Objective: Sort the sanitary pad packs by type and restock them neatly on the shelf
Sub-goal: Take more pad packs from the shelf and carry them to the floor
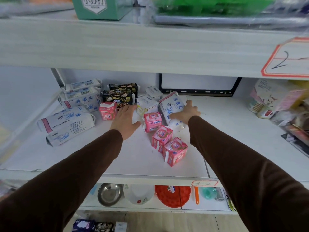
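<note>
centre frame, right hand (185,113) grips a white abc pack (172,106) on the shelf (137,158); left hand (124,118) hovers released, fingers spread, near pink packs (161,139)

1. The white shelf (167,158) is seen as a smooth, matt board.
2. The pink pad packs (174,151) are wrapped in glossy plastic film, creased at the seams.
3. The black pad packs (117,97) are wrapped in shiny printed film.
4. The white ABC pack (172,106) is covered in soft, crinkled plastic.
5. The sleeves (93,158) are made of matt brown cloth.
6. The bowl (109,194) below is of polished metal.
7. The price label (287,59) is of matt paper.
</note>
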Tool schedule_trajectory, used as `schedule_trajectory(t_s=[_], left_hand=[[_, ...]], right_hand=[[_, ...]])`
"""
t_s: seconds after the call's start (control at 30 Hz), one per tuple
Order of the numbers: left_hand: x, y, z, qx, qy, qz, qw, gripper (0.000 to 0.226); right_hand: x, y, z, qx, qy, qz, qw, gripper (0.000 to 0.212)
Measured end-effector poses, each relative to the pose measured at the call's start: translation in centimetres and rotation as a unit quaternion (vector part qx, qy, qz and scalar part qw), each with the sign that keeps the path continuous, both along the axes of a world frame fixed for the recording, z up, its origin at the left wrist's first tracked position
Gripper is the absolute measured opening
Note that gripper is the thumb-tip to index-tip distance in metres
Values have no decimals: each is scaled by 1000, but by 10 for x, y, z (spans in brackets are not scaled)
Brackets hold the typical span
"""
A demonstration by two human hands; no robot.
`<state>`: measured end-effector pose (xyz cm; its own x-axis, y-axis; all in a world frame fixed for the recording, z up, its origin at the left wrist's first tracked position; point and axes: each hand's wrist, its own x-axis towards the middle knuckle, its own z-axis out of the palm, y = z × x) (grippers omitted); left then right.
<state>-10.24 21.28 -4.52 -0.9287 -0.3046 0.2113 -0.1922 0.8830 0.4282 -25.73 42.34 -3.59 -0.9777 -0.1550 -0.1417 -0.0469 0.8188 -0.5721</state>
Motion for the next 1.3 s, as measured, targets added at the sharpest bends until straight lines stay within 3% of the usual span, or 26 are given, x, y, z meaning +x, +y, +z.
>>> schedule_trajectory(t_s=[0.13, 0.23, 0.37, 0.63, 0.83, 1.03, 1.3], left_hand=[[-1, 1, -1, 2, 7, -7, 1000, 64], [-2, 1, -2, 3, 6, -7, 1000, 65], [2, -4, -3, 12, 10, -12, 1000, 65], [14, -19, -1, 19, 10, 3, 1000, 66], [26, -41, 4, 19, 8, 14, 1000, 66], [58, -75, 15, 14, 46, 44, 998, 62], [124, -155, 17, 9, 48, 182, 982, 57]], right_hand=[[8, -3, 0, 72, 126, 54, 988, 91], [13, -5, -5, 57, 130, 78, 987, 100], [17, -4, -13, 7, 84, 35, 996, 111], [21, -4, -12, -36, 85, -14, 996, 84], [30, -3, 12, -106, 185, -28, 977, 75], [60, -29, 55, -144, 301, 52, 941, 86], [122, -93, 65, -143, 246, 195, 939, 86]])
